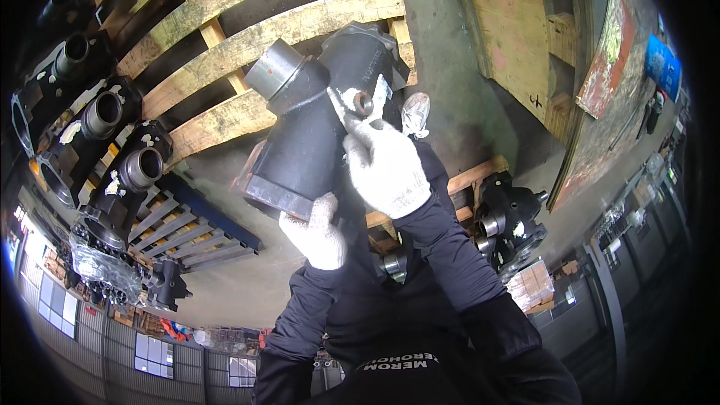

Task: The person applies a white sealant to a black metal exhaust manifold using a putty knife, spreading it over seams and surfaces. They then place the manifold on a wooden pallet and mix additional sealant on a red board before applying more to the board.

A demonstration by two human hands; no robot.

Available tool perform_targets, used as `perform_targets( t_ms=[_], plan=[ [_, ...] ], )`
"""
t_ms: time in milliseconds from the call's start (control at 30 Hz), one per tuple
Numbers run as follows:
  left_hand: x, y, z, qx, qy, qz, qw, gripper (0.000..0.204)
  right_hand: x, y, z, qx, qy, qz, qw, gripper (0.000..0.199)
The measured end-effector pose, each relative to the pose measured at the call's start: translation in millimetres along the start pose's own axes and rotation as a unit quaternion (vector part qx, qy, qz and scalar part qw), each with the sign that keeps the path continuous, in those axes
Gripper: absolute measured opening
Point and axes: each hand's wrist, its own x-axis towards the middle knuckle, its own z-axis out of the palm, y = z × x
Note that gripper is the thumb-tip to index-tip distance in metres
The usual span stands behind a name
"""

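Both my hands, in white knit gloves, are on a large black metal casting [296, 150]. It has a bare machined pipe neck [275, 67] on its upper left, a squared flange at its lower end and a small threaded port [363, 103] on its right side. My left hand [319, 236] grips the lower flange edge, the thumb over the rim. My right hand [386, 165] lies against the right side just below the port, its index finger stretched along the body. A white paper tag or patch [381, 94] shows beside the port. The casting's underside is hidden.
A wooden slatted pallet [225, 49] lies beyond the casting. Similar black castings [127, 165] with bare necks stand at left, above a slatted dark rack [199, 232]. More black castings [510, 217] sit on a pallet at right. Plywood sheets [510, 30] lie at far right.
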Motion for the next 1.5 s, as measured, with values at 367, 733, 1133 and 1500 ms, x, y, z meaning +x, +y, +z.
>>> perform_targets(
  t_ms=[367,733,1133,1500],
  plan=[
    [-1.0,-1.3,-1.8,0.014,0.0,0.008,1.0,0.033,4.1,0.5,-4.9,0.0,-0.012,0.043,0.999,0.033],
    [-0.8,-1.6,-3.7,-0.007,0.006,-0.024,1.0,0.038,17.4,-3.3,-3.5,-0.037,-0.01,-0.017,0.999,0.031],
    [-1.8,-7.2,-7.2,-0.023,0.019,-0.034,0.999,0.041,45.4,62.8,-41.7,0.035,-0.081,0.054,0.995,0.034],
    [1.1,3.6,-6.2,0.018,0.019,-0.008,1.0,0.027,136.8,148.5,-40.6,0.061,-0.258,-0.087,0.96,0.043]
  ],
)
